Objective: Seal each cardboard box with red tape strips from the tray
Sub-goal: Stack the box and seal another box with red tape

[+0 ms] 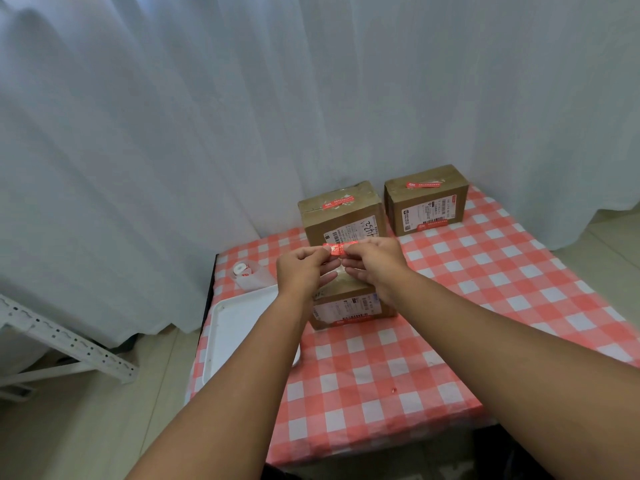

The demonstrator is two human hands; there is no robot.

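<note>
Both hands hold one red tape strip (337,249) in the air above the nearest cardboard box (348,304). My left hand (304,268) pinches its left end and my right hand (375,263) pinches its right end. That box is partly hidden under my hands. Behind it stands a second box (343,216) with a red strip on its top. A third box (427,200) at the back right also carries a red strip on top. The white tray (235,327) lies left of the near box, under my left forearm.
A tape roll with white backing paper (247,271) lies beyond the tray near the table's left edge. The table has a red-and-white checked cloth (485,292). White curtains hang behind. A white metal frame (65,341) stands on the floor at the left.
</note>
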